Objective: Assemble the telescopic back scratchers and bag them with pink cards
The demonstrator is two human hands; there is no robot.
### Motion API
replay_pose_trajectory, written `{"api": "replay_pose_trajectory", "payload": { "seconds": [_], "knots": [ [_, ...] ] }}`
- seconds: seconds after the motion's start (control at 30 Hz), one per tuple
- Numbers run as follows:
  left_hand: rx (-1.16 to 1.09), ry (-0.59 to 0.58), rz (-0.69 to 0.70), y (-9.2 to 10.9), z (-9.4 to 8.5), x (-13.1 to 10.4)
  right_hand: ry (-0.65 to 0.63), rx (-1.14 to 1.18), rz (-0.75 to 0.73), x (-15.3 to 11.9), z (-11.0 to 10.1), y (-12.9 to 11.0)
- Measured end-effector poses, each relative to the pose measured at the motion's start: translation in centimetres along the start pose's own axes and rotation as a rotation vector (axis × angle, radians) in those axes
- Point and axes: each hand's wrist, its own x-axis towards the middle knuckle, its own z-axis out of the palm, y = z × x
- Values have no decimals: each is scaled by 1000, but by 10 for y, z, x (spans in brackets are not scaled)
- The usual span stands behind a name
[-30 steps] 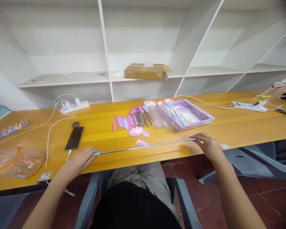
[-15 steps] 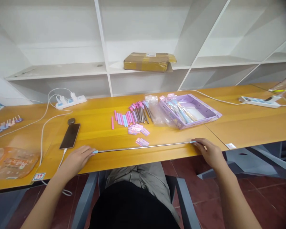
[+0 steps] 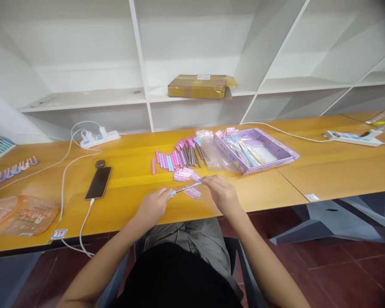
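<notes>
Between my hands is a telescopic back scratcher [image 3: 186, 188] with light blue ends and a short length of metal rod showing. My left hand [image 3: 154, 207] is closed on one blue end, and my right hand [image 3: 220, 192] pinches the other. Just beyond lie several small printed cards [image 3: 182, 173]; one card [image 3: 192, 193] is partly under the rod. Behind them are several pink, purple and blue handle sleeves [image 3: 168, 160] in a row. Beside these, metal rods with hand-shaped heads [image 3: 189, 150] lie in a group.
A purple tray [image 3: 271, 167] with bagged scratchers stands to the right, next to clear plastic bags [image 3: 213, 156]. On the left are a phone [image 3: 98, 183] with its cable, a power strip [image 3: 101, 139] and an orange plastic pouch [image 3: 28, 216]. A cardboard box [image 3: 200, 87] sits on the shelf.
My hands have come together over the table, and the back scratcher's long rod has slid in to a short length. Both hands still grip its ends.
</notes>
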Motion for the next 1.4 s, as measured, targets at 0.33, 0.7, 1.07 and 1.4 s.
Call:
{"api": "replay_pose_trajectory", "payload": {
  "seconds": [0.33,0.7,1.07,1.4],
  "knots": [
    [-40,-44,69,2,-13,11,-161,-57,-31,-1,0,-37],
    [136,-132,20,0,-10,-4,-511,-212,-37,-5,30,-30],
    [144,-51,31,-18,-35,-8,-194,-188,-159,-15,28,-27],
    [185,5,-82,-124,-148,-91,57,-488,224,-88,-139,84]
  ]
}}
